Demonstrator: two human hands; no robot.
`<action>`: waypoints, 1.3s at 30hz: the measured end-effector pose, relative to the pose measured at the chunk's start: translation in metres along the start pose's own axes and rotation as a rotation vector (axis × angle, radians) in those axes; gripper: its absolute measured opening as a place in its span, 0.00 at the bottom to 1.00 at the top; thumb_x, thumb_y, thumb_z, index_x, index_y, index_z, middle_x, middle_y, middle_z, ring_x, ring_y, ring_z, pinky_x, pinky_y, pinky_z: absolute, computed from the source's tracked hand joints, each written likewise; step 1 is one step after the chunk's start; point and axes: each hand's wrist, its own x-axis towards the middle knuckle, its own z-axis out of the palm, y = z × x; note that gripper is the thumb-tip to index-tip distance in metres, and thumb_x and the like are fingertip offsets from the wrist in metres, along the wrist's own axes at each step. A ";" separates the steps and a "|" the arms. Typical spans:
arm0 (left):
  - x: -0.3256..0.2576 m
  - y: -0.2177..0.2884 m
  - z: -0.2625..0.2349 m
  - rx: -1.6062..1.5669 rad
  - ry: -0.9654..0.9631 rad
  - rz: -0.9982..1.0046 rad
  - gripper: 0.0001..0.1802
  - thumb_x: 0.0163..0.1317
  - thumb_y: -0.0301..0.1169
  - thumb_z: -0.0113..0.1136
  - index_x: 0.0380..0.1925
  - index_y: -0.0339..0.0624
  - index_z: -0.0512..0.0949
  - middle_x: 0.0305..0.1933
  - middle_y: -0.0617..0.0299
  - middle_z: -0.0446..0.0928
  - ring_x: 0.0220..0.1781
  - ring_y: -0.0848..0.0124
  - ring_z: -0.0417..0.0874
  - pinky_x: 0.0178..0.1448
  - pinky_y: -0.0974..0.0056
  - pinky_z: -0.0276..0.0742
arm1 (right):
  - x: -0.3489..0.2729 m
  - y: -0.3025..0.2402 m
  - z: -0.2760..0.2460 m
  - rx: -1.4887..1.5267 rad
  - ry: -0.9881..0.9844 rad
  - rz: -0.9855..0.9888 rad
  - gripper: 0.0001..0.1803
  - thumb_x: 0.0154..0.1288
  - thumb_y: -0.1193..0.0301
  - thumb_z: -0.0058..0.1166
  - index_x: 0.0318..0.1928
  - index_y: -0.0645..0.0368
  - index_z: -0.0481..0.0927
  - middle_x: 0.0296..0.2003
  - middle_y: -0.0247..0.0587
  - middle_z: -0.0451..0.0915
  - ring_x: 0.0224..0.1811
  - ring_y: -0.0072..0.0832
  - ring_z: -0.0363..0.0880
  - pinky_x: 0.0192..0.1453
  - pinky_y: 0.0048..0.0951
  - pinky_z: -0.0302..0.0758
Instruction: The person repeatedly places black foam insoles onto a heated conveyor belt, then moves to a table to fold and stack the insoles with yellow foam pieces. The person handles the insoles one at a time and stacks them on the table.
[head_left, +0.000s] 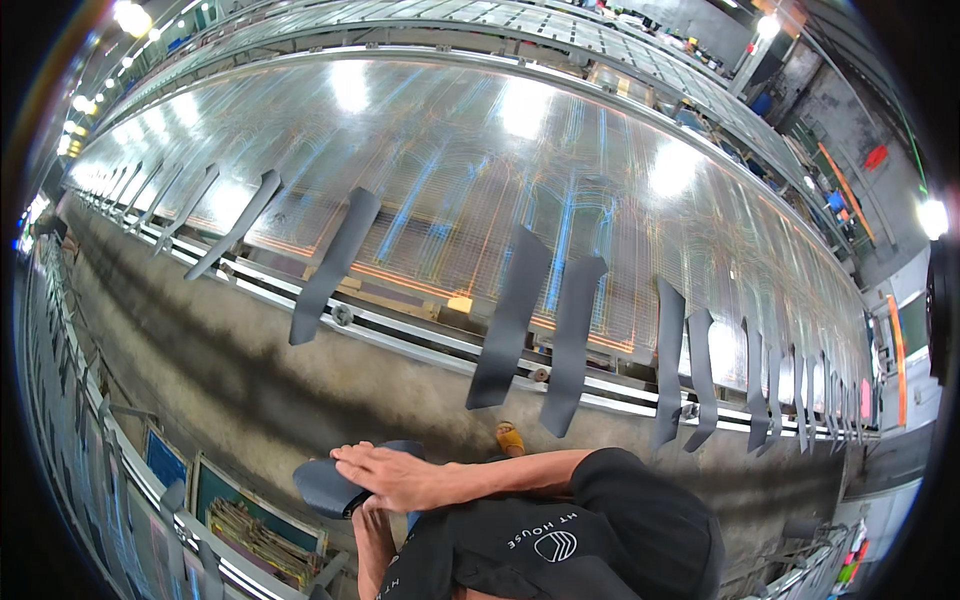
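A stack of dark grey strips [325, 488] is held in front of me at the lower left of the head view. My left hand [371, 508] is closed around it from below, mostly hidden by the stack and the other hand. My right hand [392, 477] lies across the top, its fingers bent over the stack; the thumb's grip is hard to see. Beyond my hands, similar grey strips lie along the near edge of a long shiny table [470, 170], their ends hanging over its rail. The nearest include one grey strip [510, 320] and another grey strip [575, 345] beside it.
A metal rail [420, 347] runs along the table's near side. Behind me stands another rack [150, 490] with hanging strips, and a crate of scraps [260, 540] beneath it. A concrete walkway [230, 350] lies between them, where a yellow sandal [510, 440] shows.
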 end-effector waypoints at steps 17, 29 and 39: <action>-0.017 -0.041 0.046 -0.026 -0.237 0.052 0.24 0.66 0.45 0.38 0.52 0.37 0.67 0.48 0.52 0.70 0.50 0.63 0.70 0.63 0.59 0.59 | 0.052 -0.023 0.081 -0.074 -0.203 0.079 0.31 0.50 0.68 0.65 0.53 0.66 0.68 0.54 0.51 0.67 0.64 0.43 0.62 0.65 0.43 0.60; -0.006 -0.029 0.056 -0.039 -0.273 -0.024 0.25 0.67 0.49 0.36 0.44 0.38 0.70 0.41 0.54 0.72 0.44 0.62 0.72 0.60 0.58 0.63 | 0.058 -0.018 0.086 -0.441 -0.131 -0.051 0.21 0.59 0.69 0.49 0.51 0.68 0.71 0.49 0.53 0.69 0.54 0.42 0.66 0.57 0.39 0.65; 0.005 -0.040 0.093 0.053 -0.258 -0.107 0.28 0.68 0.53 0.34 0.39 0.39 0.72 0.35 0.55 0.73 0.39 0.62 0.73 0.56 0.58 0.66 | 0.076 -0.032 0.107 -0.376 -0.027 -0.168 0.15 0.54 0.69 0.50 0.42 0.62 0.75 0.34 0.39 0.71 0.40 0.31 0.72 0.40 0.26 0.69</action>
